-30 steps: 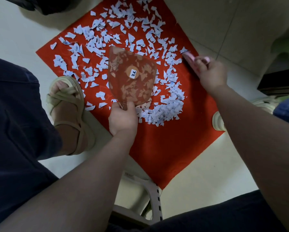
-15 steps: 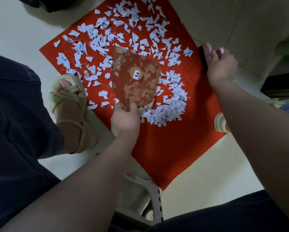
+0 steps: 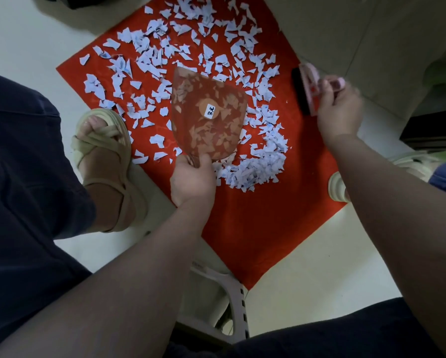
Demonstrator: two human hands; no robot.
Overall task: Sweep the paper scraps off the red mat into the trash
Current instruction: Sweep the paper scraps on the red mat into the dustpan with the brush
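Head view looks down on one flat red fabric mat [image 3: 255,228] that lies on the pale floor. The small torn scraps of white paper [image 3: 258,171] are all on this mat (far too many to count). I take as landmark the one translucent reddish plastic dustpan [image 3: 209,117], which has a small round sticker.

The left hand [image 3: 192,179] grips the dustpan by its short handle, the fingers curled tight around it. Through the plastic one sees more scraps under the dustpan. Whether its edge touches the mat, I cannot tell.

Loose scraps are spread on the far side and on the left side of the dustpan. One thick heap lies just beside it, on the near right side.

To the right of the dustpan, well apart and at the mat's edge, the right hand [image 3: 339,109] holds the one small pink hand brush with black bristles [image 3: 305,91]. Its fingers are closed around the brush body. The bristle row faces the dustpan, and its long axis runs from far to near.

So the scraps lie to the left of the bristles, between brush and dustpan, and the right hand is the one to sweep. I judge that the next stroke should go leftward, toward the dustpan. No trash container is in view.
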